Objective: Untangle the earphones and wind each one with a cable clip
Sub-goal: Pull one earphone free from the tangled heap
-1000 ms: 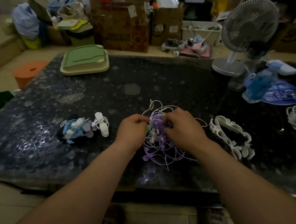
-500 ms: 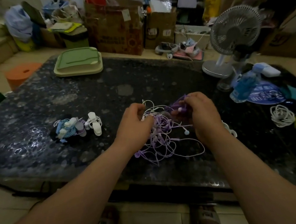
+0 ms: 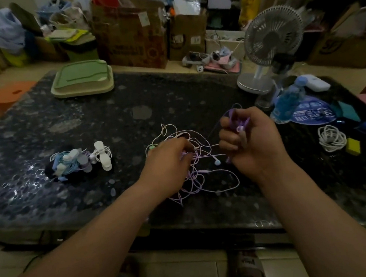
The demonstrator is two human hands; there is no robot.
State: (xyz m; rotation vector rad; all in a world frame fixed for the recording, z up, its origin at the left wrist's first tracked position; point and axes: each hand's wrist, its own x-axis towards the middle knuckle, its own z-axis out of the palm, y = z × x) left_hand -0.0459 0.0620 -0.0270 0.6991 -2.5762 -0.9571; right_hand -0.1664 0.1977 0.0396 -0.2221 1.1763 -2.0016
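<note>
Tangle (image 3: 194,173): purple and white earphone wires, heaped near the front of the dark table (image 3: 108,123).
Right hand (image 3: 252,140): just right of the tangle and raised, fingers curled tight round a purple earphone bunch (image 3: 238,124). A second ago it was buried in the heap.
Left hand (image 3: 168,160): on the tangle's left side, fingers curled into the strands, anchoring them.
Meaning: one purple set seems to be pulling free; its winding is not yet begun.
Clipped bundles (image 3: 78,160): well left of the tangle, already wound.
</note>
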